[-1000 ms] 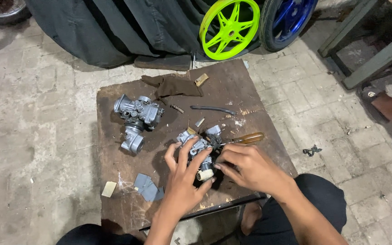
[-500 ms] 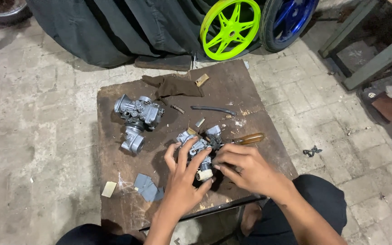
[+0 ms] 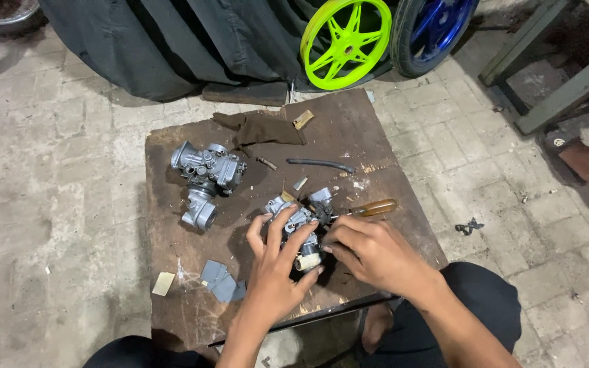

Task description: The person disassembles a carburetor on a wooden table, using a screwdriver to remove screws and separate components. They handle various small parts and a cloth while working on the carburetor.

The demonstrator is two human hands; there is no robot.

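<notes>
brown board (image 3: 390,157), carburetors (image 3: 207,170), rag (image 3: 260,128), hose (image 3: 320,164)

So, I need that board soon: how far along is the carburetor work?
One carburetor sits aside on the board, apparently whole. The second carburetor is in hand: left hand grips it, right hand works beside it. Small parts and the screwdriver lie loose, so it looks unfinished.

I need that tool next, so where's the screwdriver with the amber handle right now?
In the head view, the screwdriver lies on the brown board, right of centre, just beyond the right hand and beside the carburetor being worked on.
</notes>
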